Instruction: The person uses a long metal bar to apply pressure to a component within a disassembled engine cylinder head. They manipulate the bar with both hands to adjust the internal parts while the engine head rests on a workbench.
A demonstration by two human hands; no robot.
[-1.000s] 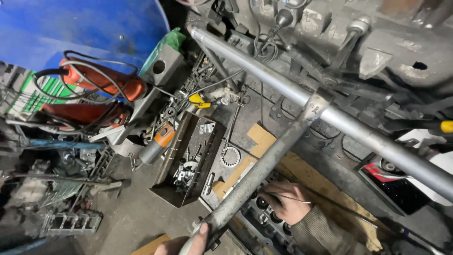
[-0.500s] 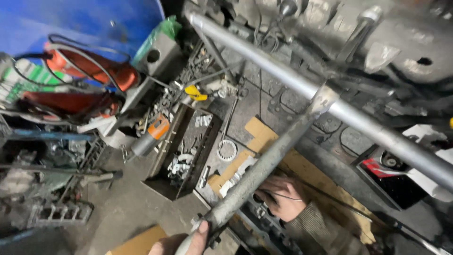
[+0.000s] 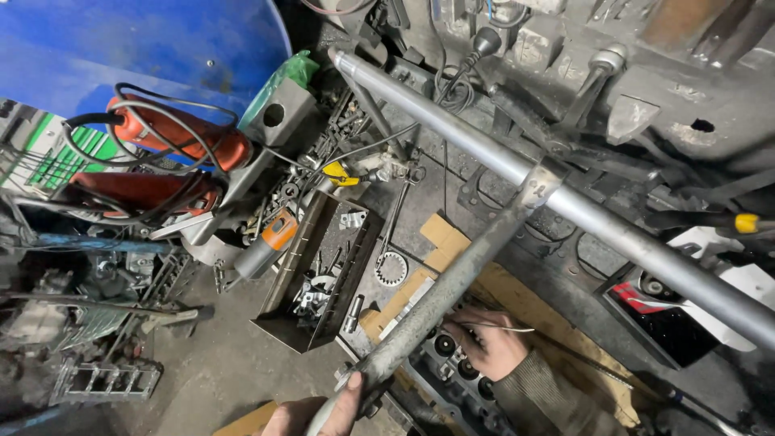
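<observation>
Gripped tight at the bottom edge, the left hand (image 3: 319, 412) closes its grip around the lower end of a dull grey metal tube (image 3: 452, 295), which rises diagonally to a welded joint on a longer, smoother steel pipe (image 3: 565, 202). Right hand (image 3: 484, 343), below the tube, pinches a thin pale wire (image 3: 504, 327) over a dark, greasy block with round holes (image 3: 452, 371). Near them lie flat cardboard (image 3: 440, 238), an open black tray of small metal parts (image 3: 319, 274) and a toothed ring (image 3: 393, 268).
</observation>
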